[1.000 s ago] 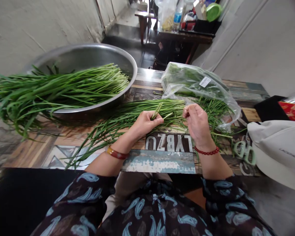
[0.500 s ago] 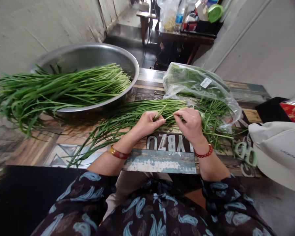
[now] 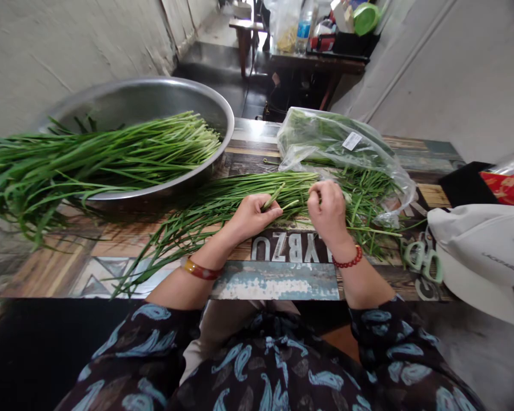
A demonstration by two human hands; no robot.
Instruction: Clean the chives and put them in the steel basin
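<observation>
My left hand (image 3: 253,215) is closed round a few garlic chives, whose pale stem ends (image 3: 276,194) poke out past the thumb. To its right, my right hand (image 3: 328,212) has its fingers curled in and set apart from those stems; what is in them, if anything, is hidden. Behind and beneath both hands lies a loose pile of garlic chives (image 3: 214,197), stem ends to the right. Short green trimmings (image 3: 366,191) are scattered just right of my right hand.
A large metal basin (image 3: 228,123) at left holds a thick bunch of chives (image 3: 141,151), leaves hanging over its rim. A clear plastic bag (image 3: 329,134) of greens lies behind. Green-handled scissors (image 3: 432,267) and a white cap (image 3: 484,245) sit at right on the wooden table (image 3: 278,281).
My right hand has drawn away from the stem it was pinching at my left hand, and its fingers have curled in. My left hand keeps its hold. The view has shifted slightly.
</observation>
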